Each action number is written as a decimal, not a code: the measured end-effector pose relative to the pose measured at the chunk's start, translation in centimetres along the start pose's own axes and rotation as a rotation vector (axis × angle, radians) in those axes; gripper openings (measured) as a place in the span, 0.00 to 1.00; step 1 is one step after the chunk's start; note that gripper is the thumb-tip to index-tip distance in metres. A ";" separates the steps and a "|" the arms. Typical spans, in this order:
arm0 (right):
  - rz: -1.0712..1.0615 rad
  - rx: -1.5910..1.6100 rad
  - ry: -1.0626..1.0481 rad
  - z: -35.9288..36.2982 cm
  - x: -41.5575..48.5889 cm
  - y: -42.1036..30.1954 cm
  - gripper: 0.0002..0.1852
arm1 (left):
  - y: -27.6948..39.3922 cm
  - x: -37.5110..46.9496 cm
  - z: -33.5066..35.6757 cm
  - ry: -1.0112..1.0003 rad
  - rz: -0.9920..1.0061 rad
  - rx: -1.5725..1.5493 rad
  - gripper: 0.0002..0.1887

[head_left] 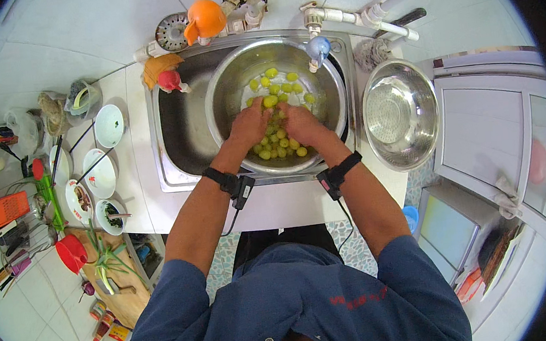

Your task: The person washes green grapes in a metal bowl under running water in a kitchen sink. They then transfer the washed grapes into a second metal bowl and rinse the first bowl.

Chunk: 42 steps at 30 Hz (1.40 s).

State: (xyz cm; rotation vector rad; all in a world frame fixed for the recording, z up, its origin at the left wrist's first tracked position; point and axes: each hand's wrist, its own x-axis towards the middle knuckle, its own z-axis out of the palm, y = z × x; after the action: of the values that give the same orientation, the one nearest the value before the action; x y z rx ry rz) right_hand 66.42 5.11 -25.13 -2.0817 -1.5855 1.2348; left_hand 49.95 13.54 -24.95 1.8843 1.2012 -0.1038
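Note:
A wide stainless steel basin (pixel 221 77) rests in the sink, with many green grapes (pixel 276 153) inside. Loose grapes lie at its far side, and a denser heap is nearest me. Both of my hands reach down into it. My left hand (pixel 251 123) is at the left of the heap, its fingers curled in among the grapes. Facing it from the right, my right hand (pixel 303 124) touches the grapes too. A few grapes show between the hands. My fingertips are partly hidden, so whether either hand grips a grape is unclear. Black straps with small devices circle both wrists.
Over the basin hangs a tap with a blue handle (pixel 318 47). A steel colander (pixel 388 115) stands right of the sink (pixel 185 129). Bowls (pixel 100 172), some with chopsticks, line the left counter. Beyond them lies a wooden cutting board (pixel 128 303) with scallions and a cleaver.

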 end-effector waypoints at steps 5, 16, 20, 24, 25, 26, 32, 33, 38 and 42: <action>-0.197 0.004 0.114 -4.0 2.3 1.0 0.38 | 0.7 0.5 -2.2 0.148 0.208 0.207 0.39; -0.118 -0.333 0.081 -2.8 5.0 -1.9 0.50 | 2.1 4.3 -2.2 -0.023 0.129 0.292 0.38; -0.055 -0.251 -0.069 -1.8 3.4 -0.6 0.41 | 0.8 2.6 -2.1 -0.114 0.166 0.349 0.29; -0.174 -0.230 -0.063 -2.8 1.0 0.7 0.33 | 0.1 0.4 -2.6 -0.097 0.338 0.413 0.33; -0.208 -0.355 0.010 -3.2 0.3 0.9 0.35 | 0.1 -0.2 -2.7 -0.078 0.400 0.486 0.34; -0.214 -0.488 0.072 -3.7 -0.3 1.1 0.37 | 0.2 -0.9 -2.7 -0.043 0.379 0.511 0.37; 0.012 -0.441 0.053 -2.9 -3.2 -0.6 0.57 | 1.3 -3.8 -1.8 -0.142 0.137 0.432 0.50; 0.033 -0.409 0.050 -2.2 -3.5 -0.9 0.61 | 1.4 -4.2 -1.2 -0.128 0.131 0.373 0.51; 0.131 -0.143 0.098 0.9 -3.6 -1.1 0.53 | 0.9 -4.2 1.8 -0.045 0.047 0.256 0.44; -0.055 0.160 0.070 0.0 -2.3 0.4 0.40 | 0.0 -4.2 0.9 0.070 0.107 0.199 0.38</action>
State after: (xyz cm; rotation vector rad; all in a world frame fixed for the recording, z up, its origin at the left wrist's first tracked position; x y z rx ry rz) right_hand 66.58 2.94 -24.34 -1.9481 -1.4539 1.2138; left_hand 48.02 9.96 -23.51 2.1375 1.1691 -0.1031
